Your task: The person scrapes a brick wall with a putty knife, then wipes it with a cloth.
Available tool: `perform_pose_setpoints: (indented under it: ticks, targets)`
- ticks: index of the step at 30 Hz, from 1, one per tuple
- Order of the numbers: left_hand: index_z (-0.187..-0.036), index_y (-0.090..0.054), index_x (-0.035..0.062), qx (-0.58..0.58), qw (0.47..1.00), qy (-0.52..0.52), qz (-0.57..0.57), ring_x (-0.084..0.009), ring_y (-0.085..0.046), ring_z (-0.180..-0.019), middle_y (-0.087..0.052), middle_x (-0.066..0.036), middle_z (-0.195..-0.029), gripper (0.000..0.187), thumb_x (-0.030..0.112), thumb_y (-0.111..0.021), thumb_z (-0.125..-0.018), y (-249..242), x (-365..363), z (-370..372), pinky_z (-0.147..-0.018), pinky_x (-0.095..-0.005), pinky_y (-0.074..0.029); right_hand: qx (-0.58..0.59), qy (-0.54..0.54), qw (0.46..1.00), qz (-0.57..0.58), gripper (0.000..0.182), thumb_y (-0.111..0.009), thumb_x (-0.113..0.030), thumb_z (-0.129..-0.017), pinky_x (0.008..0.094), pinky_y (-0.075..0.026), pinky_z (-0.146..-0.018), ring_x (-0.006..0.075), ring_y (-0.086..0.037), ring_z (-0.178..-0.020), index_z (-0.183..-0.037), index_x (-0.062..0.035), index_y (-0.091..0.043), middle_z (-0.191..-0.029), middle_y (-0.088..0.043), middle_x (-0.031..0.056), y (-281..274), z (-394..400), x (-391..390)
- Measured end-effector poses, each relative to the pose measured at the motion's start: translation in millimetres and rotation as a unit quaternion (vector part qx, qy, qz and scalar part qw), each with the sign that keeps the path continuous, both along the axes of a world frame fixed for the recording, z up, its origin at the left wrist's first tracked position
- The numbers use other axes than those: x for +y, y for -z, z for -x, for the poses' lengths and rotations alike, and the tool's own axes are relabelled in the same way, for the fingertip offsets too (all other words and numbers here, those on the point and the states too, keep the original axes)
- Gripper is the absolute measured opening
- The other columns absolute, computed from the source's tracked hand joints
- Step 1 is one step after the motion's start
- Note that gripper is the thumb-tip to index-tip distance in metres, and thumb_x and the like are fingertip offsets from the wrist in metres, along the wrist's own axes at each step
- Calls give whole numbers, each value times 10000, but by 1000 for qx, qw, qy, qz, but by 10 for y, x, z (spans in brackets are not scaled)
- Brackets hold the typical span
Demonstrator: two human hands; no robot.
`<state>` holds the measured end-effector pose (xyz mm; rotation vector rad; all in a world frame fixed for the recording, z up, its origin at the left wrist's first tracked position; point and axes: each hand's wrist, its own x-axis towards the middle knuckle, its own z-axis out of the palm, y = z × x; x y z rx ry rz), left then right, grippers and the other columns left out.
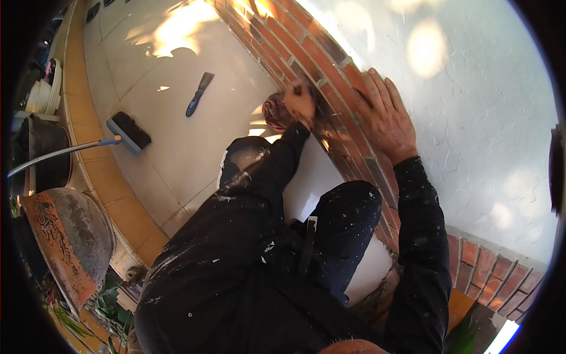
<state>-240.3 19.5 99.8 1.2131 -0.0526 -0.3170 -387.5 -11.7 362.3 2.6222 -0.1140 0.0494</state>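
Note:
My left hand (300,102) is closed, a little blurred, against the lower part of the red brick facing (321,79). A crumpled reddish-brown rag (275,112) bunches out beside its fingers, which appear to grip it; part of the rag is hidden by the hand. Flat against the pale wall, just above the bricks' upper edge, lies my right hand (386,118), fingers stretched out and holding nothing. On the tiled floor left of the rag rests a scraper (200,95) with a dark handle and metal blade.
A broom head (129,133) with dark bristles and a blue-grey handle (65,152) lies at the left. Beyond the yellow-tiled edge (109,177) stand a large weathered pot (71,242), dark containers and plants. My paint-spotted knees (348,215) are close to the bricks.

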Motion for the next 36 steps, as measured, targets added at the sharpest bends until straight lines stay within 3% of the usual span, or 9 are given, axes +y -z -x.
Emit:
perform_pose_setpoints:
  ticks: [3, 7, 9, 17, 19, 20, 29, 33, 36]
  targets:
    - [-1027, -698, 41, 1, 992, -122, -37, -167, -680, -804, -718, -67, -864, 108, 146, -681, -1009, 13, -245, -331, -772, -320, -547, -8, -3, 1000, -3, 480, -536, -229, -991, 448, -235, -1317, 301, -305, -1583, -1447, -94, -599, -1630, -415, 175, 12, -6, 0]
    - [-1060, -713, 9, -129, 986, -62, -79, -130, -676, -881, -740, -65, -936, 156, 161, -708, -1027, 239, 58, 601, -812, -281, -546, -5, 5, 1000, -3, 452, -591, -240, -994, 462, -244, -1312, 304, -316, -1577, -1426, -111, -627, -1628, -418, 168, -9, -21, 12]
    - [-1065, -724, 17, -11, 999, 3, 41, -120, -671, -893, -744, -48, -958, 175, 186, -735, -1018, 238, 186, 1161, -816, -283, -543, 1, 12, 1000, 6, 438, -639, -259, -1002, 466, -246, -1312, 291, -310, -1582, -1422, -134, -646, -1636, -412, 151, -3, -21, 33]
    - [-1116, -725, -4, 115, 988, -22, 106, -100, -649, -886, -721, -15, -969, 269, 235, -773, -1002, 261, -164, -46, -783, -268, -535, -18, -13, 1000, 12, 421, -548, -214, -996, 471, -267, -1300, 330, -355, -1557, -1386, -87, -644, -1612, -437, 198, 5, -33, 20]
    - [-1128, -721, -13, 58, 980, -28, 188, -101, -638, -872, -713, -9, -964, 280, 230, -774, -1000, 461, -211, -11, -771, -269, -532, -11, -9, 1000, 1, 420, -547, -210, -998, 471, -263, -1301, 329, -352, -1559, -1389, -90, -642, -1613, -435, 197, 11, -22, 53]
    - [-1117, -719, -7, -27, 996, -63, 60, -99, -635, -868, -707, -6, -962, 249, 202, -776, -996, 248, -74, 230, -779, -257, -529, -12, -1, 1000, -2, 419, -547, -206, -1000, 472, -260, -1302, 329, -348, -1561, -1392, -92, -640, -1615, -434, 196, -13, -42, 40]
    - [-1093, -724, 26, 54, 981, 183, 42, -110, -675, -876, -743, -43, -988, 103, 78, -730, -1005, 264, 490, 1384, -780, -257, -542, -12, -4, 1000, 1, 419, -557, -192, -996, 473, -249, -1306, 323, -341, -1565, -1395, -94, -637, -1608, -440, 192, -5, -21, 26]
    - [-1101, -714, 13, 159, 977, 32, 138, -115, -665, -836, -736, -45, -976, 119, 99, -717, -1018, 218, 283, 776, -718, -264, -539, -13, -1, 1000, 4, 423, -552, -193, -1001, 473, -242, -1308, 324, -338, -1566, -1406, -99, -629, -1607, -440, 189, -1, -36, 5]
    - [-1164, -695, -1, -8, 982, -93, 162, -119, -656, -811, -725, -43, -964, 181, 125, -704, -1035, 826, -510, -283, -696, -270, -538, -10, 1, 1000, 3, 431, -551, -201, -1004, 474, -237, -1309, 324, -337, -1567, -1417, -103, -620, -1610, -436, 186, 6, -36, 5]
